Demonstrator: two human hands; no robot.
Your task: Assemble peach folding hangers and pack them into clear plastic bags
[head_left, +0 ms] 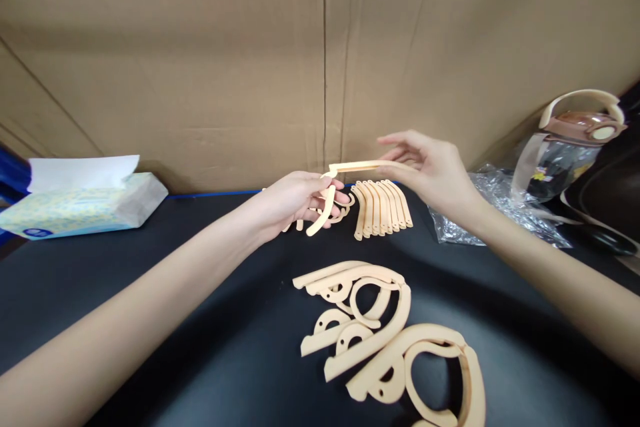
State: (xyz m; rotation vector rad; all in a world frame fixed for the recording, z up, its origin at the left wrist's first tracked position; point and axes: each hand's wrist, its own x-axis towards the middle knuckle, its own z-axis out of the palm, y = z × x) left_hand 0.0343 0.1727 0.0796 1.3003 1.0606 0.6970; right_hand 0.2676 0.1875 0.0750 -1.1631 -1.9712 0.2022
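My left hand [305, 203] is closed around a beige folding clothes hanger's curved hook piece [323, 211], which hangs below the fingers. From its top, a slim straight hanger arm [357, 165] stretches right to my right hand [425, 163]. There the thumb presses along the arm's far end, while the other fingers are slightly bent above it. Whether the arm and hook piece are joined is hidden by my left fingers. Just below and between both hands, several loose hanger arms [383, 207] lie in a neat row. Curved hook pieces [345, 210] lie partly hidden behind my left hand.
Several folded beige hangers [395, 333] are piled on the black table [225, 360] nearest me. A tissue pack [100, 203] stands at the left. Crumpled clear plastic [493, 207] and a handled bottle [560, 160] are at the right. Cardboard [200, 67] walls the back.
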